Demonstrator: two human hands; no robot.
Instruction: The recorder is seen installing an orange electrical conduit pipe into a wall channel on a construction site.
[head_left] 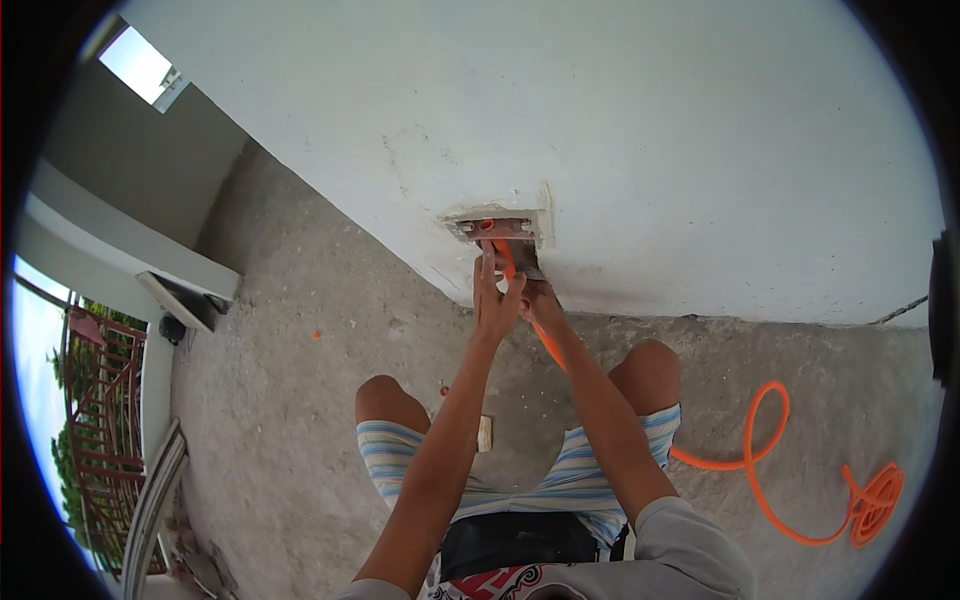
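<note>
A recessed electrical box [467, 231] sits in a rough rectangular cutout low in the white wall. An orange corrugated conduit [547, 345] runs up between my hands into its opening. My left hand [492, 305] is at the box, its fingers pointing up along the conduit and its thumb against it. Just to the right, my right hand [538, 301] closes round the conduit below the opening; its fingertips are partly hidden. A short orange tube end [487, 225] shows inside the box.
More conduit [770, 492] trails right to a loose coil [876, 505] on the concrete floor [290, 300]. A small pale block [485, 434] lies between my knees. Leftward are a leaning panel [176, 300], a red-brown metal railing [105, 400] and long pale strips [152, 505].
</note>
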